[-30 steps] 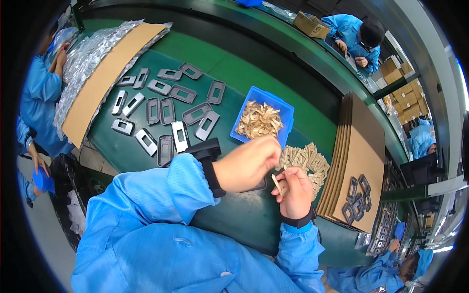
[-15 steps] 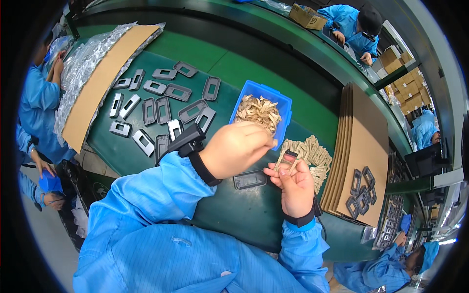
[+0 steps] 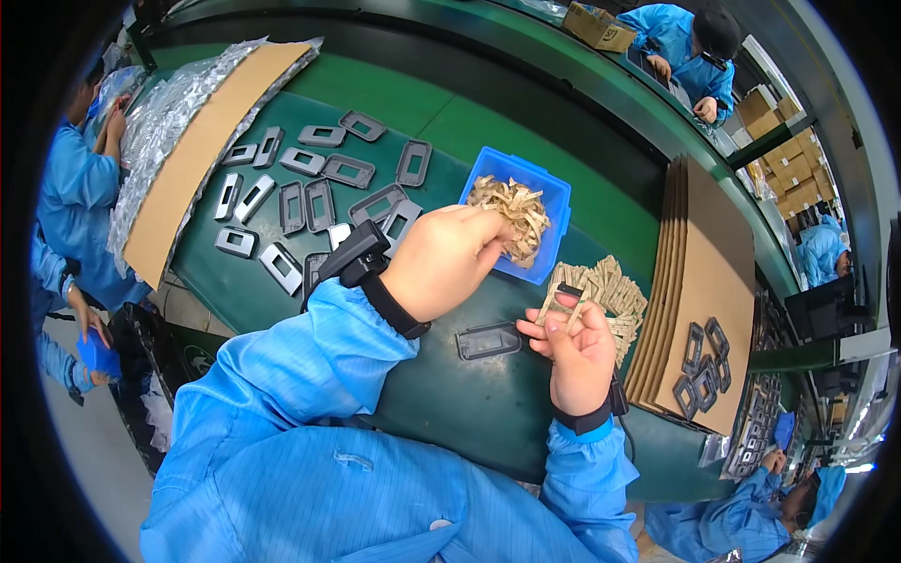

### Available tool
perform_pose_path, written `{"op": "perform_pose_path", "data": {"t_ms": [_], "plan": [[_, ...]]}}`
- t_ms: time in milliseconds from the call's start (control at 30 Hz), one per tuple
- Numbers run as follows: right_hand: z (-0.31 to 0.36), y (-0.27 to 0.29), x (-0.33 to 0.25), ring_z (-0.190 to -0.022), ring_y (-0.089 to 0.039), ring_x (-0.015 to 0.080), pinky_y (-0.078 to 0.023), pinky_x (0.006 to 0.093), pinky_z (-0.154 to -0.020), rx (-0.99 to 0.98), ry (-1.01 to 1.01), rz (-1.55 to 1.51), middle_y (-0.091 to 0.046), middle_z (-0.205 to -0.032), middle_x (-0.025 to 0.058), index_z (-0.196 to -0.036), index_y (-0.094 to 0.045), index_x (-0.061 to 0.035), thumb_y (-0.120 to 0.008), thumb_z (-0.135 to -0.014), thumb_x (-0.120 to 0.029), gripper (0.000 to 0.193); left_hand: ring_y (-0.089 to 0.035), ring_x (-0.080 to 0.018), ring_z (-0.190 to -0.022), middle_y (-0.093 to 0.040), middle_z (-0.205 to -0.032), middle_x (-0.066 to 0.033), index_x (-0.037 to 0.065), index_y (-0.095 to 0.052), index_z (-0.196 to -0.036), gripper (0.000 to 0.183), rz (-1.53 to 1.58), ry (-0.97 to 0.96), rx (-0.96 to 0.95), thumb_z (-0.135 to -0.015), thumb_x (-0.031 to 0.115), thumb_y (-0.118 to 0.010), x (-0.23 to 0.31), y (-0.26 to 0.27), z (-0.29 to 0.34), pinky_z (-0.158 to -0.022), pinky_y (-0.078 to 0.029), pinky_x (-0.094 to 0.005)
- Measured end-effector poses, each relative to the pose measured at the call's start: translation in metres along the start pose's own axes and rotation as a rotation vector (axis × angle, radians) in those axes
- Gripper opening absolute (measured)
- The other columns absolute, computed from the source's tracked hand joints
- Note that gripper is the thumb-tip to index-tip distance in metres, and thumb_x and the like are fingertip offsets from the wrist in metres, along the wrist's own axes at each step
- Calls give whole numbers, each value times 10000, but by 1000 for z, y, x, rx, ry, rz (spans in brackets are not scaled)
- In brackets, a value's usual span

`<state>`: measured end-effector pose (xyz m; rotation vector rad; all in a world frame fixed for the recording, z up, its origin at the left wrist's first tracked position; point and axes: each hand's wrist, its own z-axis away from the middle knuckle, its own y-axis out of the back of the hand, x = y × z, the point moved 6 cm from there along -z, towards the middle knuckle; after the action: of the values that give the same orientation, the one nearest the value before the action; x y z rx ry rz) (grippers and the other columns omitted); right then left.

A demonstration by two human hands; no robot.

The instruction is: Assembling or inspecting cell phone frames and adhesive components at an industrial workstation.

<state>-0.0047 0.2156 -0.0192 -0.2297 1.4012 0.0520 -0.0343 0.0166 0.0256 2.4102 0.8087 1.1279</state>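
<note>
Head view: right of centre, our right hand (image 3: 576, 355) pinches a tan-and-black piece (image 3: 568, 290), probably light, bendable, best held by its edges; our left hand (image 3: 452, 263) meets curled strips (image 3: 518, 208), grip hidden from us.

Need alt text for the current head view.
A person's left hand reaches into a blue bin of tan strips while the right hand holds a small dark part with tan strips. Frames lie scattered leftward on the green table; cardboard is stacked right.
</note>
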Motion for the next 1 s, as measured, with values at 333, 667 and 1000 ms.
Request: {"op": "perform_pose_path", "data": {"t_ms": [333,667,1000], "plan": [[-3,-9,3,-1019,-679,249,-568,281,-788,-38,80,-46,-652,-1140,204,-1307,-396,25,-494,-971,39,350,-595,-267,-834,-574,-870,-53,86,-684,-892,172,164,-275,-204,-733,86,-749,34,-12,12,-708,-505,-374],[13,9,9,-965,-660,139,-544,212,-723,92,136,91,-665,-1092,111,-1400,-388,-28,-535,-983,-52,443,-545,-260,-892,-500,-932,-93,56,-552,-886,207,-15,-389,-105,-756,201,-623,53,-32,30,-680,-482,-307],[3,6,12,-1000,-674,188,-572,219,-719,-135,-16,-277,-628,-1218,140,-1336,-459,20,-554,-993,-303,480,-488,-314,-927,-460,-959,-129,11,-512,-895,243,213,-271,-153,-712,109,-637,46,-30,26,-747,-464,-356]]}}
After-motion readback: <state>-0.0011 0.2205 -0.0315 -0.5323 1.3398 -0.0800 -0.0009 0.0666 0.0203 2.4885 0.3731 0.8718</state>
